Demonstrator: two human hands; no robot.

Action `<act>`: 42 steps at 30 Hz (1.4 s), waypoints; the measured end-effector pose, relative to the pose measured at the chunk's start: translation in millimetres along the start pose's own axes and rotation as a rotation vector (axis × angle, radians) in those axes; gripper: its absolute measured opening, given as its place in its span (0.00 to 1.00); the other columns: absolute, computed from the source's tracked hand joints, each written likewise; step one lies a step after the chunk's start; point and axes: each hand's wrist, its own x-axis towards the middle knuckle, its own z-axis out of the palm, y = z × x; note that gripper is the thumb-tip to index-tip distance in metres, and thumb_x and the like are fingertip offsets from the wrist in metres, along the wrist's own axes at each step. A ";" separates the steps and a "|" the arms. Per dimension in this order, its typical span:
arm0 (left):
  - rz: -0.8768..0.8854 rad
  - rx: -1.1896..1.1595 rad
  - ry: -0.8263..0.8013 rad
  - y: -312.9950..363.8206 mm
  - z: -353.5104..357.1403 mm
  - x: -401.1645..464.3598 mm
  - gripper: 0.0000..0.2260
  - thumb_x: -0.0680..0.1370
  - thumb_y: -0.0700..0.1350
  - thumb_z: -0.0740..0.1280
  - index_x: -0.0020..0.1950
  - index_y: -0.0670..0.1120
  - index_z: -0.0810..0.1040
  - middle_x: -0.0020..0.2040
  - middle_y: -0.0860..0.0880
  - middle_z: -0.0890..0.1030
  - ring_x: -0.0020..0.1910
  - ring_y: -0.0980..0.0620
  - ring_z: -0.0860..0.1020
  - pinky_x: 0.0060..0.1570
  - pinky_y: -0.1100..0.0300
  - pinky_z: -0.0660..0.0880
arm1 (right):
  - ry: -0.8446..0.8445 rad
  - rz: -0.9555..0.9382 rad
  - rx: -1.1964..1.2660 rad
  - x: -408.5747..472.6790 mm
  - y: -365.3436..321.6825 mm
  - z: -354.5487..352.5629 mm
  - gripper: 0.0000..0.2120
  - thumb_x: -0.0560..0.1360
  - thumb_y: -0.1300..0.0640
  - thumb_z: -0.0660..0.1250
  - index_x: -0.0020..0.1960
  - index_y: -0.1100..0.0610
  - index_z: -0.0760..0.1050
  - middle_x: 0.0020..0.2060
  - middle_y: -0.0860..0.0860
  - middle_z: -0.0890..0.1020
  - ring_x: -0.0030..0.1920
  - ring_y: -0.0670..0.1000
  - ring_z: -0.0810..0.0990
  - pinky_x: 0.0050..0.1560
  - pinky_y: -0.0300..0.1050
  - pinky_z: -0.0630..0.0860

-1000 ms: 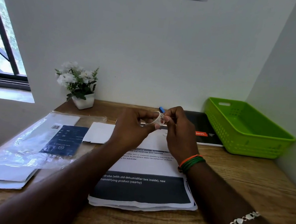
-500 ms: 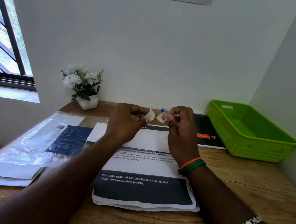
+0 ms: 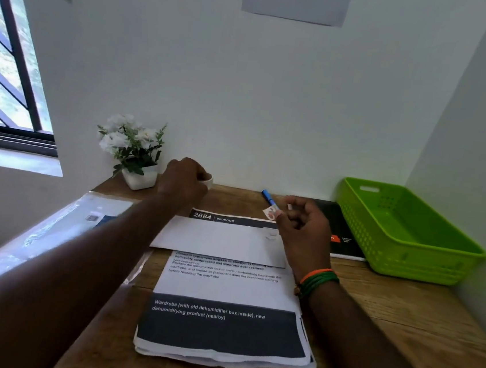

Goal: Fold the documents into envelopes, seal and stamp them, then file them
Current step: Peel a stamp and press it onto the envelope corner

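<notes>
Left hand (image 3: 184, 181), mid-frame near the plant pot, curls its fingers round a small white roll (image 3: 208, 179). Right hand (image 3: 306, 229), centre-right, pinches a stamp (image 3: 271, 212) at its fingertips above the envelope (image 3: 221, 240).

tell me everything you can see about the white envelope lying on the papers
The white envelope is a long, plain rectangle of paper lying flat across the upper part of the stack of printed documents, covering their text between the dark header and the paragraph lines. Its face is blank apart from a small faint mark near its right end. The right hand, which pinches a small stamp, hovers over that right end; whether it touches the envelope cannot be told.
</notes>
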 end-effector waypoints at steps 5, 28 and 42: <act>-0.054 0.046 -0.077 -15.4 14.6 9.2 0.08 0.72 0.47 0.78 0.49 0.48 0.89 0.49 0.48 0.87 0.43 0.52 0.81 0.44 0.60 0.75 | -0.023 0.021 -0.037 0.7 2.8 -0.5 0.11 0.74 0.65 0.73 0.50 0.50 0.84 0.40 0.44 0.85 0.40 0.38 0.82 0.45 0.32 0.76; -0.081 -0.658 -0.194 79.6 11.8 -109.6 0.03 0.78 0.42 0.73 0.45 0.47 0.86 0.39 0.47 0.86 0.38 0.54 0.83 0.38 0.60 0.79 | -0.085 0.286 0.099 -4.5 -11.8 0.7 0.00 0.73 0.65 0.72 0.44 0.61 0.81 0.40 0.59 0.86 0.32 0.53 0.85 0.27 0.34 0.70; 0.337 -0.188 -0.217 66.1 21.8 -98.2 0.03 0.79 0.51 0.70 0.47 0.54 0.79 0.44 0.56 0.82 0.44 0.56 0.80 0.48 0.51 0.79 | -0.281 0.061 -0.209 1.9 -9.9 -19.3 0.04 0.70 0.59 0.79 0.44 0.55 0.87 0.36 0.50 0.87 0.40 0.50 0.86 0.49 0.48 0.83</act>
